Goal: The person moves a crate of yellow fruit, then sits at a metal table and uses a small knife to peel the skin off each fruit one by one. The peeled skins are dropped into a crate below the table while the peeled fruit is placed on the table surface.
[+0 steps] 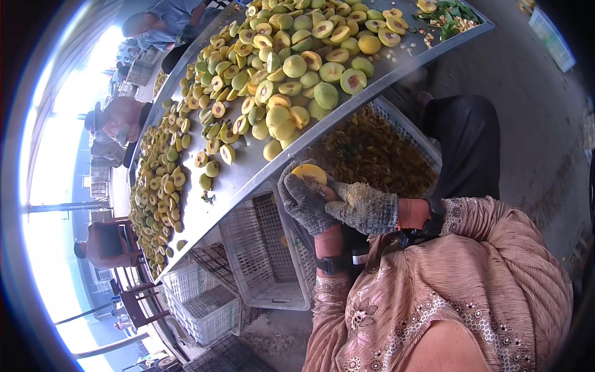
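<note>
Both my hands wear grey, soiled knit gloves and meet just below the edge of a metal table (230, 197). A yellow halved stone fruit (310, 173) rests in my left hand (304, 201), its fingers curled round it. Close against it is my right hand (365, 206), fingers bent inward toward the fruit's lower edge. Whatever those right fingers may hold is hidden. Many green and yellow fruit halves (294, 66) lie heaped on the table, some with brown hollows or stones showing.
Below the table edge a crate (406, 124) holds brownish fruit scraps. White plastic crates (271, 297) stand lower left. Leaves and pale kernels (455, 22) lie at the table's far right corner. Other people (114, 121) sit along the far left side.
</note>
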The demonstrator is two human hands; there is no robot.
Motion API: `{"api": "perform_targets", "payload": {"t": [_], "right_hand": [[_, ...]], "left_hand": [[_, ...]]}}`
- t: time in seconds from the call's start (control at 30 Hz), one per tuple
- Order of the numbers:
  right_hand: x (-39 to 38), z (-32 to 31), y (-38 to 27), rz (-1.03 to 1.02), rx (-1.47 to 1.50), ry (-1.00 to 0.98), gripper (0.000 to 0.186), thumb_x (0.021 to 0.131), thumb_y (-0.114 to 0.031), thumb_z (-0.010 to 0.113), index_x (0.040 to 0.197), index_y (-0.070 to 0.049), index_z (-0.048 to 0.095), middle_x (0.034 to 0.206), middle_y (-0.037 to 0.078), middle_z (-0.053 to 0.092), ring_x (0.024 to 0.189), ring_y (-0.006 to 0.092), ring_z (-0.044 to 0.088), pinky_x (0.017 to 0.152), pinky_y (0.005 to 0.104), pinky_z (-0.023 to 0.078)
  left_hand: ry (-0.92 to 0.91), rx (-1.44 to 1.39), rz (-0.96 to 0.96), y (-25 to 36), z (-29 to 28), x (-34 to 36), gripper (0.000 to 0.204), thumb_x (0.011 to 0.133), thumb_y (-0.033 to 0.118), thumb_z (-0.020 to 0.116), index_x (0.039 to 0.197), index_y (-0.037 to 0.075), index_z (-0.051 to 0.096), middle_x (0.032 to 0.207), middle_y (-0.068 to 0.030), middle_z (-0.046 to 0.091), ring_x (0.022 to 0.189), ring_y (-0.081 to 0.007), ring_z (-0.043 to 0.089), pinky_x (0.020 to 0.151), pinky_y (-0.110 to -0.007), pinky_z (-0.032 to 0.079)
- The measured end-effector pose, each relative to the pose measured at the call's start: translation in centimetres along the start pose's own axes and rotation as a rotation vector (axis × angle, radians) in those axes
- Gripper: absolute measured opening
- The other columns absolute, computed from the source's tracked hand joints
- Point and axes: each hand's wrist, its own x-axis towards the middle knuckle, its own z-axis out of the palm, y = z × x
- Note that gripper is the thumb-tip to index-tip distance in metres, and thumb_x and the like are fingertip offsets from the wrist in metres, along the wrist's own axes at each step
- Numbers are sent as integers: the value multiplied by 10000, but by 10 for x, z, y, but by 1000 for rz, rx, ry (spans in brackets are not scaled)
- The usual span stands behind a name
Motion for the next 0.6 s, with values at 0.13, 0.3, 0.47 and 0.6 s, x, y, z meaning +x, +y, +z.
{"api": "perform_targets", "payload": {"t": [0.13, 0.3, 0.47, 0.6], "right_hand": [[-4, -21, -3, 151, 494, -316, 271, 958, -301, 545, 969, -35, 592, 653, 79, 584, 518, 185, 564, 455, 307, 429], [-4, -46, -8, 531, 818, -504, 247, 959, -330, 571, 914, -87, 577, 560, -20, 482, 397, 68, 435, 340, 220, 311], [0, -41, -9, 612, 1384, -724, 253, 954, -362, 594, 905, -116, 564, 585, -49, 441, 407, 40, 392, 341, 201, 279], [-5, -45, 16, 555, 1347, -670, 334, 936, -333, 624, 996, -13, 547, 596, -38, 430, 422, 55, 398, 352, 199, 287]], "left_hand": [[-45, -443, -238, 13, -5, 0, 355, 1015, 356, 457, 1108, 37, 582, 994, -67, 635, 891, -160, 583, 806, -311, 482], [-283, -999, -487, 22, -19, 9, 430, 1000, 427, 476, 1131, 31, 581, 1008, -78, 636, 902, -176, 590, 812, -312, 492], [-263, -1344, -753, 20, -8, 15, 452, 1001, 431, 471, 1114, 7, 579, 977, -101, 645, 874, -192, 614, 780, -323, 522], [-81, -1342, -776, 6, 5, 12, 478, 999, 440, 469, 1093, -14, 580, 973, -117, 643, 894, -220, 623, 789, -336, 530]]}}
